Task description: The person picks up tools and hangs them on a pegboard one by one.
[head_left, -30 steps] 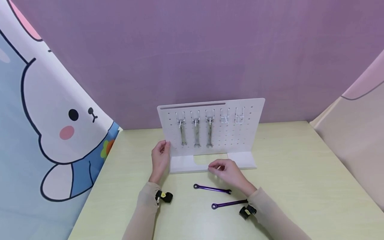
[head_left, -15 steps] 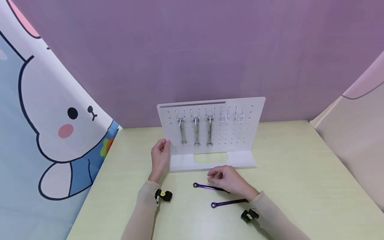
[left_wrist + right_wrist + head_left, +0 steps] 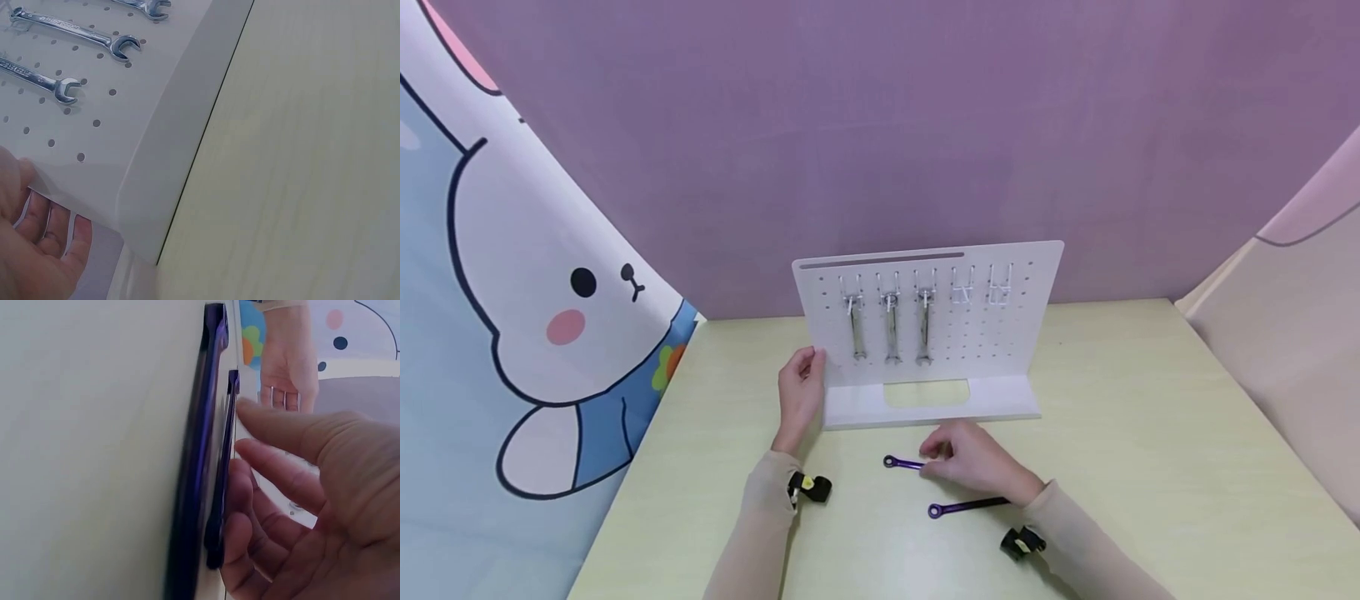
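A white pegboard stand (image 3: 977, 342) stands upright on the table. My left hand (image 3: 801, 398) holds its left edge, the thumb in front and the other fingers behind, as the left wrist view shows. Silver combination wrenches hang from its hooks; one wrench (image 3: 75, 28) shows whole in that view. My right hand (image 3: 973, 461) is at the farther purple wrench (image 3: 902, 462), whose right part it hides in the head view. In the right wrist view its loosely bent fingers lie beside that wrench, thumb and forefinger apart. The nearer purple wrench (image 3: 962, 507) lies just below this hand.
Two white wire hooks (image 3: 962, 287) on the board's right side hold nothing. A purple cloth wall (image 3: 925, 125) rises behind the table (image 3: 1150, 417). At the left hangs a cartoon rabbit curtain (image 3: 527, 292).
My right hand has come back from the stand's base toward me and down to the farther purple wrench, covering more of it. The left hand stays at the board's edge.
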Tool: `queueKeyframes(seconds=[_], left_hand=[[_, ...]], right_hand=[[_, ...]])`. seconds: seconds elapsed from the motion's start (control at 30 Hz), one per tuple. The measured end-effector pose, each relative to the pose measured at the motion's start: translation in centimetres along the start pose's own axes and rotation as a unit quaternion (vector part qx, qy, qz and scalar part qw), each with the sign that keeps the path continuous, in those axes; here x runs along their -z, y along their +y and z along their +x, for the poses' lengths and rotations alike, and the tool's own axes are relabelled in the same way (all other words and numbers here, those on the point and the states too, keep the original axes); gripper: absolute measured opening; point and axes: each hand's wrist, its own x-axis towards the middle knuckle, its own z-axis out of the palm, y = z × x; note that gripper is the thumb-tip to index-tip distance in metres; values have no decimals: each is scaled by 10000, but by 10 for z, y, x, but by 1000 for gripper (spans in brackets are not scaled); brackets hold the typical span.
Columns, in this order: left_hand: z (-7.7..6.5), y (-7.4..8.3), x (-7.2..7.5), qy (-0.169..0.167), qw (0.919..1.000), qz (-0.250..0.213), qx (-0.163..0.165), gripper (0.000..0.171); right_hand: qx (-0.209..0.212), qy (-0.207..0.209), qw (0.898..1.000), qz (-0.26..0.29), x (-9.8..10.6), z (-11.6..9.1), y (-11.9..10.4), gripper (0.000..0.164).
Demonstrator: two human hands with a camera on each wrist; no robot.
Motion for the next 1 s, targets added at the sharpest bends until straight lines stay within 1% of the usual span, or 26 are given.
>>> queueKeyframes(seconds=[0.07,0.27,0.37,0.67,0.9,1.0], left_hand=[[0,1,0,6,10000,18,10,26],[-1,2,-1,2,10000,53,62,27],[-1,3,0,-7,10000,48,70,28],[-1,3,1,-11,9999,12,163,26],[-2,5,1,-29,9999,23,128,27],[-2,5,1,-12,9999,34,123,26]], right_hand=[[13,59,9999,-142,-1,0,0,22],[-13,193,9985,-515,-3,-3,-5,7],[-16,214,9980,-588,-4,-3,-7,5],[21,192,9983,-556,-7,-3,-7,5],[-35,-9,9986,-522,-6,-5,-11,9],[2,-35,9985,-543,-6,-6,-12,11]])
